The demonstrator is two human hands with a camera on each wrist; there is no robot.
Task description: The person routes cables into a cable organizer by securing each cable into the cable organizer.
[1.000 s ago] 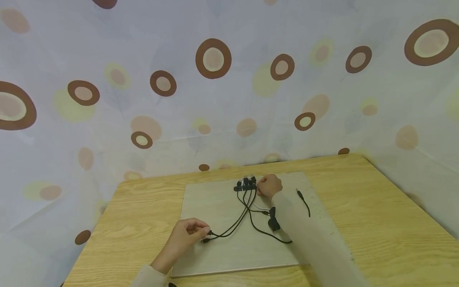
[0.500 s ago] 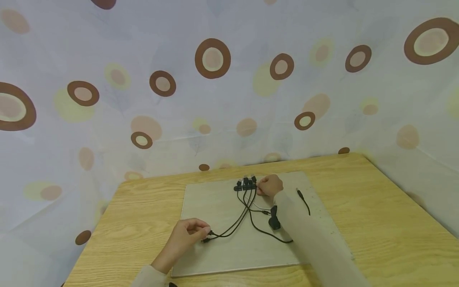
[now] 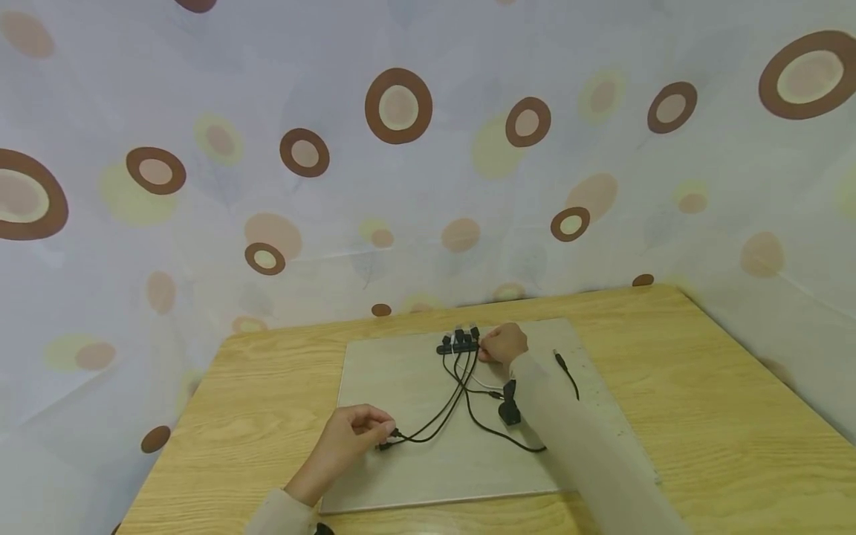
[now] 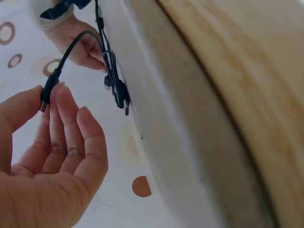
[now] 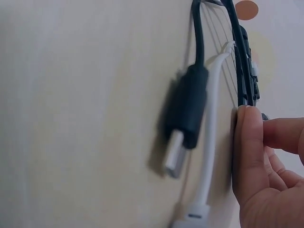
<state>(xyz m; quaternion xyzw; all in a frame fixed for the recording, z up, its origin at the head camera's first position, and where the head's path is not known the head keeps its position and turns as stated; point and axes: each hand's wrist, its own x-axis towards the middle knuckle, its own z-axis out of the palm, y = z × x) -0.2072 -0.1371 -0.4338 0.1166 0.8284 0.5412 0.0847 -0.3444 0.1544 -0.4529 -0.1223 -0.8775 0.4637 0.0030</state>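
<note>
Near the front left of a pale board (image 3: 455, 468), my left hand (image 3: 348, 438) pinches the plug end of a black USB cable (image 4: 50, 88) between thumb and fingertips. Another black cable plug (image 3: 384, 446) lies just beside it. Toward the back of the board sits a black cable clip strip (image 3: 444, 349) with several cables in its slots. My right hand (image 3: 504, 345) grips the strip's right end between thumb and fingers, which hide that end. In the right wrist view, a black plug (image 5: 187, 107) and a white cable (image 5: 213, 114) lie close to that hand.
The board rests on a wood-grain table (image 3: 722, 371). Right of my right forearm lies another black cable end (image 3: 560, 362). A black cable curves under that forearm. A patterned cloth (image 3: 428, 186) hangs behind the table.
</note>
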